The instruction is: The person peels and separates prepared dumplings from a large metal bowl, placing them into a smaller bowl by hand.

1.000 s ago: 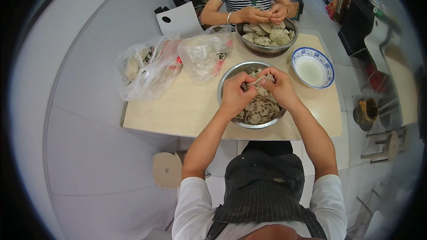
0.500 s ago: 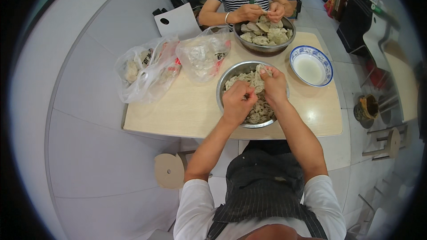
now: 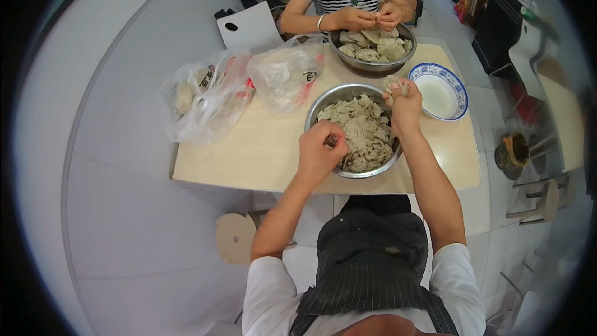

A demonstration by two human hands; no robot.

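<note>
A steel bowl (image 3: 394, 163) on the table in front of me is filled with a heap of torn, soft, pale grey-beige pieces (image 3: 362, 132). At its upper right rim my right hand (image 3: 405, 112) is closed around a wrinkled beige clump (image 3: 394, 86), which shows above the fingers. My left hand (image 3: 318, 152) is over the bowl's left side, its fingers curled together in a pinch. Whatever lies in that pinch is too small to make out. Next to my right hand stands a blue-and-white patterned bowl (image 3: 461, 94) with cloudy whitish liquid.
Across the table a person in a striped shirt (image 3: 345, 1) works with both hands over a second metal bowl (image 3: 376, 70) of larger beige pieces. Clear plastic bags (image 3: 286, 81) lie on the left of the table (image 3: 230, 165). A stool (image 3: 235, 239) is below its front edge.
My hands have moved apart. The right went up and right with the clump, out to the bowl's rim; the left shifted left and slightly down. The heap between them is now uncovered.
</note>
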